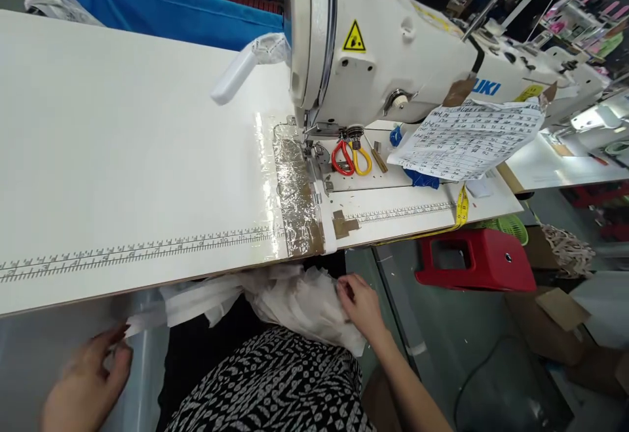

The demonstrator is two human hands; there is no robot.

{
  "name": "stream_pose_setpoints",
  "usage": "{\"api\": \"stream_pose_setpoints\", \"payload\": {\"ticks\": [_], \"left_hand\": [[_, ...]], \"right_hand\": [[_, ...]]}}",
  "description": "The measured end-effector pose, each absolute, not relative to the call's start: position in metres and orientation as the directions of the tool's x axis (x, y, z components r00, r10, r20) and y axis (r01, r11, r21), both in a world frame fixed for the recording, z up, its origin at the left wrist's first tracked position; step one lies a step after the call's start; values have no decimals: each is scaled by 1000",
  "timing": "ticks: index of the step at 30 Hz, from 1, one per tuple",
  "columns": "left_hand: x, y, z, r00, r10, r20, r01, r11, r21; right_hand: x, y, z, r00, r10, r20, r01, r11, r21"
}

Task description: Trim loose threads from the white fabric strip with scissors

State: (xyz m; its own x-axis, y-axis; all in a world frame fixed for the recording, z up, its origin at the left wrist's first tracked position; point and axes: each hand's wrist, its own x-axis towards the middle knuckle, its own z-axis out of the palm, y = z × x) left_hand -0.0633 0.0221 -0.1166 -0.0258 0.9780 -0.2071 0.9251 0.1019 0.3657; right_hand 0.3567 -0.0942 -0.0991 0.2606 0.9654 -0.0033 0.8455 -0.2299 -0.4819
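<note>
A thin, crumpled white fabric point(295, 297) lies across the lap below the table edge, and a strip of it stretches to the left. My left hand point(91, 379), slightly blurred, has its fingertips closed on the far left end of that strip. At the right side of the bunched fabric, my right hand point(362, 304) grips its edge with curled fingers. Both hands are lower than the tabletop. Above them stands a white sewing machine point(378, 45), its needle area apart from the fabric.
The white sewing table point(122, 150) carries a printed ruler along its front edge. Scissors point(351, 158) with red and yellow handles lie under the machine arm. A written paper sheet point(466, 140) hangs from the machine. A red stool point(476, 260) stands right; a blue cloth bin point(181, 12) is behind.
</note>
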Motion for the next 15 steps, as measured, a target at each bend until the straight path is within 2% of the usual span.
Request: {"api": "stream_pose_setpoints", "payload": {"ticks": [3, 5, 7, 9, 11, 15], "left_hand": [[-1, 12, -99, 89, 996, -21, 847, -64, 528], [53, 12, -96, 375, 926, 38, 670, -299, 680], [108, 14, -102, 653, 751, 102, 439, -484, 757], [151, 17, -112, 799, 590, 112, 315, -570, 759], [175, 16, -120, 895, 435, 99, 241, -658, 713], [166, 6, -124, 968, 249, 37, 169, -751, 638]], "right_hand": [[348, -108, -109, 274, 960, -58, 854, -270, -445], [337, -115, -111, 239, 969, -64, 874, -243, -421], [326, -122, -111, 162, 985, -60, 895, -172, -410], [317, -128, -107, 58, 997, -57, 907, -76, -414], [310, -136, -101, -24, 998, -54, 906, -1, -422], [305, -152, -89, -51, 995, -81, 888, 8, -459]]}}
